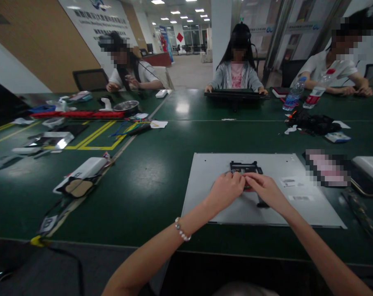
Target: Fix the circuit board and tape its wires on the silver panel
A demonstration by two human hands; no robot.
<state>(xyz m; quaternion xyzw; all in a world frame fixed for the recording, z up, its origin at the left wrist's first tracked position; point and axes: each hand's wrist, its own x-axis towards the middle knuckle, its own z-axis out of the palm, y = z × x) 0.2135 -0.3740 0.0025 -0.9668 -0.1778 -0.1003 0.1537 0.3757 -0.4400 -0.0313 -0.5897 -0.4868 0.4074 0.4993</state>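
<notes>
- Left hand [226, 190]: beaded bracelet [182, 230] at the wrist. Its fingers were curled, tips meeting those of the right hand [264, 190] over the panel's middle. Whether either grip pinched anything could not be told.
- Grey panel [211, 193]: lay flat on the green desk [149, 181], near side, long axis left to right. Judged stiff, light and smooth-faced, best taken by its edges.
- Black fitting [246, 167]: sat on the panel just beyond the fingertips, long axis left to right. Judged small and fragile, suited to fingertip handling.
- Far right: two water bottles [294, 95].
</notes>
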